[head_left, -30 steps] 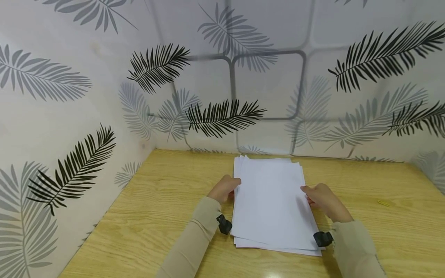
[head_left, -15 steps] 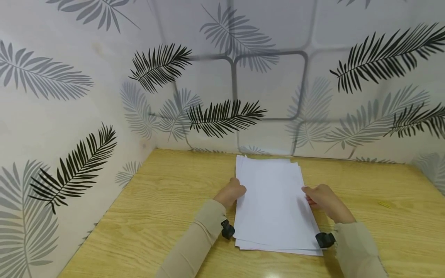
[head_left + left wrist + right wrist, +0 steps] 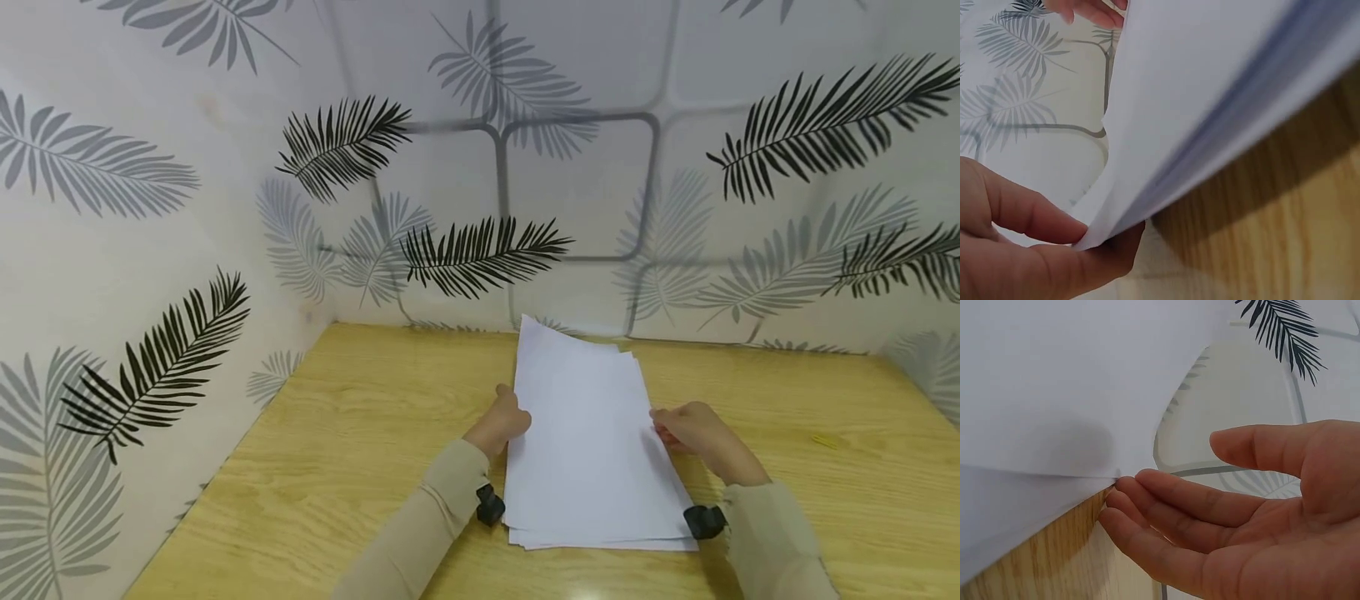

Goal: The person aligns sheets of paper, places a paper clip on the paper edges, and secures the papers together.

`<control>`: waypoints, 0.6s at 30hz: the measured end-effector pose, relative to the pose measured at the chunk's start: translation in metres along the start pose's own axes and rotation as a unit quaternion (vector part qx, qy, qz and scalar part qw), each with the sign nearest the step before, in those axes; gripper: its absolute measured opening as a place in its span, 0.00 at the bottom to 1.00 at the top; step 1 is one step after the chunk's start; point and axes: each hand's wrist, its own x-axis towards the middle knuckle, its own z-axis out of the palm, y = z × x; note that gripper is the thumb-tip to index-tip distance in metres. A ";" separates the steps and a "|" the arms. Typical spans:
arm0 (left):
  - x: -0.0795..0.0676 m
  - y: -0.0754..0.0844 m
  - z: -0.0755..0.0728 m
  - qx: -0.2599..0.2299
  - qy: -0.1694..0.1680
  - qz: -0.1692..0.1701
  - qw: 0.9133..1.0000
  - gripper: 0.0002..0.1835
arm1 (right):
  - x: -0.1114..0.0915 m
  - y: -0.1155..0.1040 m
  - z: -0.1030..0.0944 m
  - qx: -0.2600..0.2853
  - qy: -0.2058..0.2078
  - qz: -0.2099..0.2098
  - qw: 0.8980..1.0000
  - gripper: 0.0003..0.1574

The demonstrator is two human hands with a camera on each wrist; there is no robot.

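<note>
A loose stack of white paper sheets lies on the wooden table, its edges uneven at the near end. My left hand pinches the stack's left edge between thumb and fingers; in the left wrist view the paper bends up from that grip. The far left corner of the top sheets is raised. At the right edge is my right hand. In the right wrist view this hand has its fingers extended, fingertips right at the paper's edge and the thumb held apart from the sheets.
A small yellow object lies on the table to the right of the paper. Behind the table stands a wall with a leaf pattern, close beyond the stack's far end. Each wrist carries a small black camera.
My left hand has shifted slightly right and toward me along the paper's left edge. The far left corner of the sheets has risen. My right hand has barely moved.
</note>
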 end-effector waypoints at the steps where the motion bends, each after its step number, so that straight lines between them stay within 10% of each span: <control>1: -0.001 0.000 0.000 -0.007 0.002 0.000 1.000 0.39 | 0.000 0.000 -0.001 0.000 -0.001 -0.002 1.000 0.26; 18: -0.015 0.006 0.000 -0.067 0.037 0.063 0.995 0.27 | 0.006 0.000 -0.006 -0.049 -0.025 -0.016 0.998 0.29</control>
